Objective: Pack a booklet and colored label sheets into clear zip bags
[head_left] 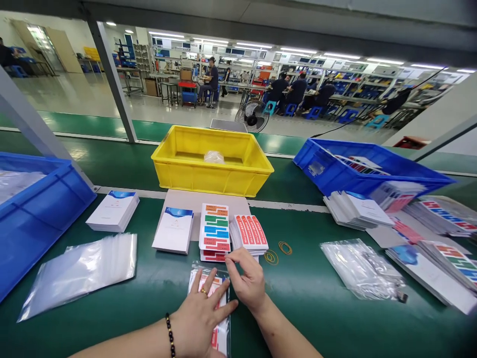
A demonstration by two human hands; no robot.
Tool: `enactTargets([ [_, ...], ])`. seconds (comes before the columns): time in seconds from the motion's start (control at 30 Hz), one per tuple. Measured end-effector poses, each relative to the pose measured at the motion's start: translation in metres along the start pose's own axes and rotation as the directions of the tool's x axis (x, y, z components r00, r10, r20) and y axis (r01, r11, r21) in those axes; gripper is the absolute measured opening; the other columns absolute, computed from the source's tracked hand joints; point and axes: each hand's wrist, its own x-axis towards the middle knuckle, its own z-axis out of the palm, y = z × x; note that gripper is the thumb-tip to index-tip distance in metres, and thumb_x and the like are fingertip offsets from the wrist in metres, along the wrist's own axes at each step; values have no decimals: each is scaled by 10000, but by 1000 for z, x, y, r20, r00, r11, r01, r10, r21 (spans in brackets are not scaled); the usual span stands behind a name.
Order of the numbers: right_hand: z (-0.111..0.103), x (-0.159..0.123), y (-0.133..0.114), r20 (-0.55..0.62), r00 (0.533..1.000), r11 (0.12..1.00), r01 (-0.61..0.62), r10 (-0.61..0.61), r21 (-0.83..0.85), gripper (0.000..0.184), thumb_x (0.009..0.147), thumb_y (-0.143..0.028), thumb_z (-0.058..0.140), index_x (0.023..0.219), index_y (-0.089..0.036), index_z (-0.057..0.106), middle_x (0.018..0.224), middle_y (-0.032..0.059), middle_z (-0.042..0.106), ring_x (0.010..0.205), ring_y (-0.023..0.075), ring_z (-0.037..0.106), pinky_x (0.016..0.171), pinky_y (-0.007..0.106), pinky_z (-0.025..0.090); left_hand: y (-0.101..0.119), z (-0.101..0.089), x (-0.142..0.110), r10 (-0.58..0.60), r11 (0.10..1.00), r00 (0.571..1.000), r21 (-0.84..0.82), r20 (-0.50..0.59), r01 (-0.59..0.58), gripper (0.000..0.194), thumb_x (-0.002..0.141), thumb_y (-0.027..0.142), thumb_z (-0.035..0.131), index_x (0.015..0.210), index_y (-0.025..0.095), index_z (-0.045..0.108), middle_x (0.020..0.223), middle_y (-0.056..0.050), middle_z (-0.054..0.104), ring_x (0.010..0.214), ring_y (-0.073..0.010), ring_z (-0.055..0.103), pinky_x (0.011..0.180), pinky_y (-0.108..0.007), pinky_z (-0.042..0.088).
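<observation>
Bag of clear plastic (223, 328), with white sheets printed in coloured blocks showing through it, lies on the glossy green surface (290, 323) just in front of you. Your left hand (197, 318) is flat on it, palm down and fingers spread, pressing rather than gripping. Your right hand (249, 283) is curled at the bag's upper right corner, thumb and forefinger drawn close; whether they pinch the film cannot be told. Just beyond stand a stack of multicoloured printed sheets (214, 228), a stack of red-striped sheets (250, 231) and a stack of white booklets with blue tops (173, 233); flat, clear plastic bags (87, 271) lie to the left. The step in hand looks like settling the bag's contents and working at its top edge. The next move seems to call for a steady left palm and a light, precise right fingertip along that edge.
</observation>
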Motion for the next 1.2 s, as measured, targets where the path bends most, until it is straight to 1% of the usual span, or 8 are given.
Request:
enactTargets([
  [0.2,2,-2,4,-33,996,996,87,-86,27,142,825,-121,487,742,-177,588,641,28,599,604,145,557,572,266,447,7,-10,-7,96,995,991,48,-89,-92,801,711,587,532,1379,242,257,1461,-138,257,1325,-425,140,1017,-636,155],
  [0.33,0,-2,6,-60,990,990,131,-128,48,112,815,-97,516,773,-176,583,657,27,604,606,143,573,569,253,448,3,-31,-34,49,999,906,41,-421,-34,311,849,336,363,1002,163,571,921,-111,647,896,-221,577,785,-321,450],
  [0.43,-2,-2,6,-61,987,987,151,-147,60,105,814,-97,523,780,-180,576,664,27,605,602,143,578,564,249,450,-15,-57,-74,-343,917,724,-48,-598,395,366,876,289,219,733,185,539,678,-74,588,653,-174,542,620,-283,418],
  [0.5,-2,-3,5,-58,986,985,158,-155,67,101,814,-102,525,780,-183,573,663,26,606,596,144,581,559,246,452,-36,-76,-107,-670,673,489,-178,-559,718,367,879,347,206,690,206,487,691,-43,573,674,-161,542,648,-264,406],
  [0.6,-1,-3,4,-57,985,983,164,-160,76,89,809,-116,532,776,-185,577,665,30,612,600,150,591,560,246,464,-70,-94,-156,-801,445,275,-222,-532,868,331,864,376,254,654,208,447,643,-31,558,648,-188,536,600,-291,362],
  [0.67,-1,-3,4,-61,985,983,167,-163,80,81,805,-131,537,770,-186,584,664,32,618,600,156,599,559,247,473,-88,-97,-182,-872,322,194,-227,-450,919,271,765,402,441,577,208,424,546,-15,535,557,-196,516,516,-284,310],
  [0.8,1,-3,6,-60,984,981,175,-171,84,77,806,-141,537,765,-189,581,658,31,618,588,154,602,546,239,477,-104,-90,-205,-917,280,199,-204,-345,938,206,709,266,471,524,199,409,560,-9,569,568,-177,534,510,-262,288],
  [1.2,6,-4,7,-16,982,976,190,-189,104,69,814,-192,537,758,-198,578,649,28,621,574,156,607,532,223,486,-111,-87,-205,-913,310,217,-240,-346,920,186,716,220,455,538,197,408,573,4,542,591,-168,510,521,-256,269],
])
